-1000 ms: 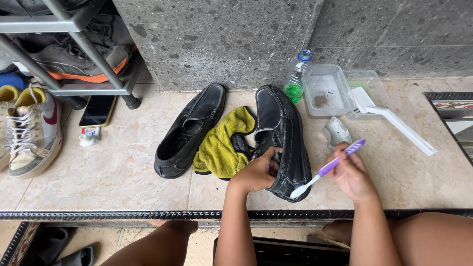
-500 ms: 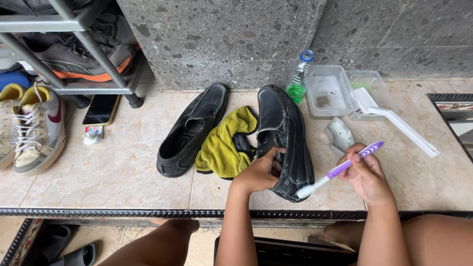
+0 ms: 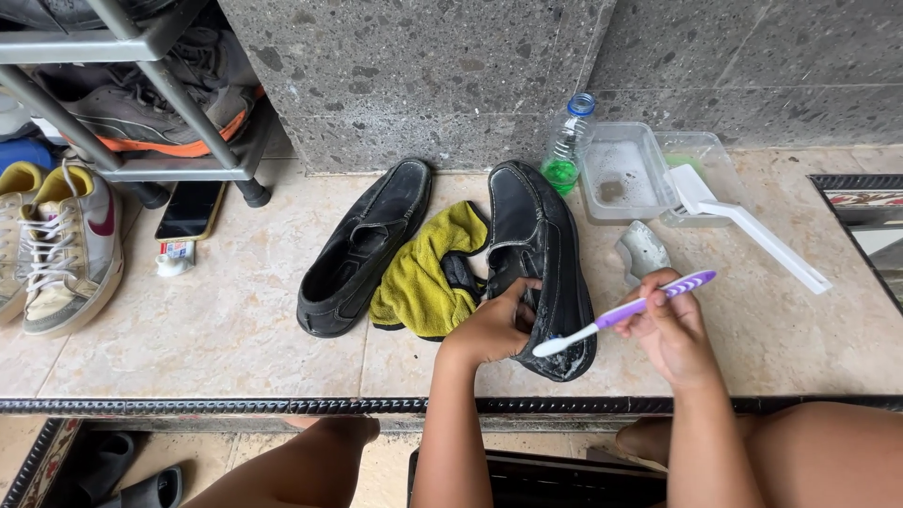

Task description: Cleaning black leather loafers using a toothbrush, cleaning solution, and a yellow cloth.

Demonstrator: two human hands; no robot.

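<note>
Right-hand black shoe [image 3: 541, 263] taken as landmark; it lies on the tiled floor [image 3: 216, 329], toe toward the camera, heel toward the stone wall [image 3: 423, 75].

Left hand [image 3: 494, 325] is closed over the shoe's inner edge, fingers curled into the opening, shoe pinned flat to the floor.

Right hand [image 3: 673, 329] is closed around the handle of a purple-and-white toothbrush [image 3: 621, 313], held just right of the shoe. The foamy brush head is placed at the shoe's toe side; actual contact cannot be told.

A yellow cloth [image 3: 423, 277] is bunched directly left of the shoe, touching it. The second black shoe [image 3: 362, 249] is laid left of the cloth, angled away.

Behind the shoe's heel, slightly right, a clear bottle with green liquid [image 3: 567, 146] is stood upright against the wall. A clear plastic tub [image 3: 625, 174] with sudsy water is set right of the bottle, and a white long-handled brush [image 3: 748, 230] is rested on its far edge. A small grey object [image 3: 642, 249] is seen just right of the shoe; its kind cannot be told.

Far left of the shoe: a phone [image 3: 191, 209], a white sneaker [image 3: 73, 249] and a metal shoe rack [image 3: 141, 103] holding sneakers.
</note>
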